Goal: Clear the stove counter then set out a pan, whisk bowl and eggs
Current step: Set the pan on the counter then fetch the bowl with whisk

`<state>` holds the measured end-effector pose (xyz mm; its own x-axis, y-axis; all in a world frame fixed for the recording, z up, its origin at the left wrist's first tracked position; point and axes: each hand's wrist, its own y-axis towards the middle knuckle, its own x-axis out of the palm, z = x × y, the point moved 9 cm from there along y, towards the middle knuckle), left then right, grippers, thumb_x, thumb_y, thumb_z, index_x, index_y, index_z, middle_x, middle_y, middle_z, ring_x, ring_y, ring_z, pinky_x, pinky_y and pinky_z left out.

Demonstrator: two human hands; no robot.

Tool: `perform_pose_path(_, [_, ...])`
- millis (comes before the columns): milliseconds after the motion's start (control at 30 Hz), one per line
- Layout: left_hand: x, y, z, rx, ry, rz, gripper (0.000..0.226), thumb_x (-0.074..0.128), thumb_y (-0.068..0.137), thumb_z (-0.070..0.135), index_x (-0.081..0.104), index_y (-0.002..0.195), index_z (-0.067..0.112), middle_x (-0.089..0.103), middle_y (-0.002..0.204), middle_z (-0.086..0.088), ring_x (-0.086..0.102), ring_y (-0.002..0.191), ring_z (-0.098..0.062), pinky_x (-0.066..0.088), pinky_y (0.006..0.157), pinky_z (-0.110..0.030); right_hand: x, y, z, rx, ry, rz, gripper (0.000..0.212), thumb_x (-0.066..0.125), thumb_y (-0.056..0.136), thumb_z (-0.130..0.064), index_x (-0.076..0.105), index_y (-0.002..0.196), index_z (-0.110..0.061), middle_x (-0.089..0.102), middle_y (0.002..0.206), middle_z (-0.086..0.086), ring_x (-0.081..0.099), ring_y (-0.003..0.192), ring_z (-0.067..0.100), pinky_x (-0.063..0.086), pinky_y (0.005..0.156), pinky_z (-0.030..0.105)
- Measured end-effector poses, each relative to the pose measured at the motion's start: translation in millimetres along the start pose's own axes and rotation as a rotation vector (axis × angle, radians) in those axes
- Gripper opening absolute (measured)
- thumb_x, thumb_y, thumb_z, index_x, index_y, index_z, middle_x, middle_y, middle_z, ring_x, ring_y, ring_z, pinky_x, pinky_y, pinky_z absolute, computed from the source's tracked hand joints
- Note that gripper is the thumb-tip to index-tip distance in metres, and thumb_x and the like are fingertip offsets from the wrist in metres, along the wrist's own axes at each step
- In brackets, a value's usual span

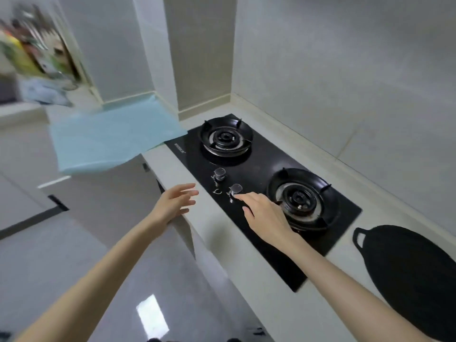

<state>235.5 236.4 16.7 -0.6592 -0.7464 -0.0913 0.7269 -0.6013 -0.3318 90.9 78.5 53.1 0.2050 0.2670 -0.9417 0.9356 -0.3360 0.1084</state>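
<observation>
Beside the black glass two-burner stove point(256, 169) a flat round black pan point(414, 275) sits out (bowl, eggs unseen); left hand point(172, 203) and right hand point(266, 215) are open-fingered, empty.

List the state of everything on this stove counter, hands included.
Black glass two-burner gas stove: nothing on it, no flame visible.
Near silver knob: touched by right index fingertip.
Far silver knob: untouched.
Light blue cloth: spread flat, overhanging the front edge of the white counter.
Black round pan with loop handle: on the counter right of the stove, unheld.
Left hand: open, empty.
Right hand: open, index finger extended.
</observation>
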Motion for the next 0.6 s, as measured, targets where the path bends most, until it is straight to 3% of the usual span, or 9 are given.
perform_pose_path(100, [-88, -9, -19, -0.018, 0.0, 0.118, 0.029, 0.048, 0.099, 0.01, 0.057, 0.125, 0.018, 0.066, 0.117, 0.0, 0.064, 0.099, -0.016, 0.054, 0.079, -0.024, 30, 37, -66, -0.065, 0.047, -0.03, 0.041, 0.041, 0.098, -0.018, 0.048, 0.136, -0.03, 0.053, 0.131, -0.012, 0.048, 0.118, 0.014, 0.044, 0.09, 0.03])
perform_pose_path(267, [-225, -17, -53, -0.041, -0.007, 0.261, 0.031, 0.044, 0.101, 0.011, 0.054, 0.13, 0.016, 0.064, 0.119, -0.001, 0.062, 0.107, -0.022, 0.05, 0.09, -0.035, 83, 89, -176, -0.223, 0.03, -0.092, 0.042, 0.039, 0.099, -0.016, 0.046, 0.138, -0.028, 0.052, 0.134, -0.009, 0.047, 0.121, 0.013, 0.038, 0.089, 0.025])
perform_pose_path(400, [-320, -30, -79, -0.11, -0.048, 0.376, 0.032, 0.041, 0.101, 0.008, 0.051, 0.131, 0.013, 0.062, 0.118, -0.003, 0.059, 0.102, -0.021, 0.049, 0.084, -0.031, 118, 122, -254, -0.291, 0.074, -0.109, 0.042, 0.04, 0.099, -0.012, 0.048, 0.138, -0.027, 0.054, 0.135, -0.009, 0.049, 0.119, 0.012, 0.041, 0.093, 0.024])
perform_pose_path(600, [-423, -36, -110, -0.207, -0.094, 0.502, 0.034, 0.049, 0.099, 0.016, 0.051, 0.132, 0.016, 0.059, 0.126, -0.005, 0.056, 0.101, -0.019, 0.048, 0.092, -0.037, 161, 174, -340, -0.452, 0.022, -0.132, 0.042, 0.049, 0.093, -0.006, 0.055, 0.132, -0.021, 0.053, 0.137, -0.004, 0.048, 0.122, 0.018, 0.042, 0.1, 0.035])
